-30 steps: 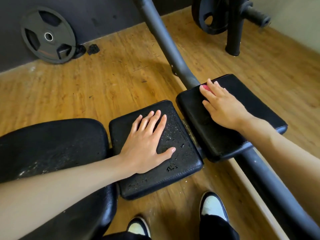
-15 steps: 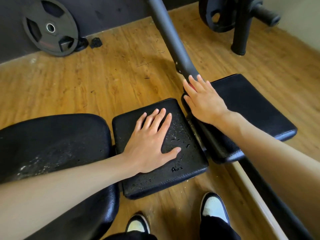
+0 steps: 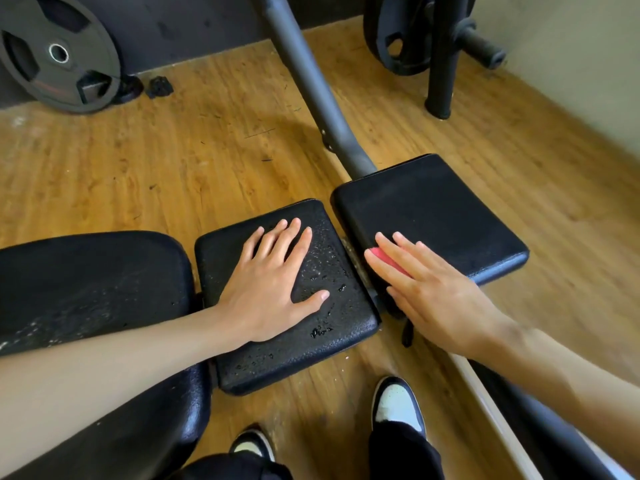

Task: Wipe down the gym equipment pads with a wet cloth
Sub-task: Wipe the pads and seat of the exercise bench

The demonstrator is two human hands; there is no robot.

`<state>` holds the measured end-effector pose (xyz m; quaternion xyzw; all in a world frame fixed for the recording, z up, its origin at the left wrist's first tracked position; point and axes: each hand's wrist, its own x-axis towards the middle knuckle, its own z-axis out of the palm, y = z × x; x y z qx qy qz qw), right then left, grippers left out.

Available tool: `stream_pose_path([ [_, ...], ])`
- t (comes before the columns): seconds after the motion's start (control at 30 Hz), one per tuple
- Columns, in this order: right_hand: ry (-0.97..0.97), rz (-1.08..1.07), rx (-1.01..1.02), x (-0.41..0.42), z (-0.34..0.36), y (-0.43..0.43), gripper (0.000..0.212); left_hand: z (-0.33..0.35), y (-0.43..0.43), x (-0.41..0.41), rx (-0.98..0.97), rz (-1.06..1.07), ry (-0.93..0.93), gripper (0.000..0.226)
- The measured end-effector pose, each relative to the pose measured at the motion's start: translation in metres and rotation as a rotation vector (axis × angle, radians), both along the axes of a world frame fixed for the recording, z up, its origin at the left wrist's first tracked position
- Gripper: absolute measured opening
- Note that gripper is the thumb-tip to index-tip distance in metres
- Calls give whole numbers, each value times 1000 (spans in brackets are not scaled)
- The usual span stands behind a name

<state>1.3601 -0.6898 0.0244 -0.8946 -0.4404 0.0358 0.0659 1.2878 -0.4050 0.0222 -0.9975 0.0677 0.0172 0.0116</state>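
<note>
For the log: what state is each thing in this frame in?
middle pad: beaded with water
right pad: no droplets visible
large pad: wet streaks
left hand: flat on middle pad
right hand: flat, pressing cloth onto right pad
cloth: pink, mostly hidden under right hand
weight plate: leaning on wall

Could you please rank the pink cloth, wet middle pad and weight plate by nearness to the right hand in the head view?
1. pink cloth, pressed under the right hand.
2. wet middle pad, just left of it.
3. weight plate, far off at the back left.
</note>
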Motion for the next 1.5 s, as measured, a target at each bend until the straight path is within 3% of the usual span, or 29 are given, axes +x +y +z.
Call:
stream_pose_path([
  [0.23, 34, -342, 124, 99, -5, 41, 57, -1, -1, 0, -18, 3, -12, 94],
  [0.33, 40, -322, 155, 113, -6, 79, 56, -1, 0, 0, -15, 8, -6, 95],
  [0.5, 72, -138, 211, 56, -8, 72, 57, 0, -1, -1, -34, 14, -30, 94],
  [0.77, 323, -361, 608, -27, 12, 76, 61, 12, -5, -10, -12, 96, -64, 97],
  [0.93, 17, -201, 297, -61, -21, 85, 60, 24, 14, -30, -7, 115, -85, 91],
  [1.3, 81, -222, 184, 69, -22, 185, 56, 8, 33, -53, -39, 283, -123, 92],
  [1.5, -11, -105, 81, 13, -25, 142, 58, 0, 41, -64, -104, 316, -151, 89],
])
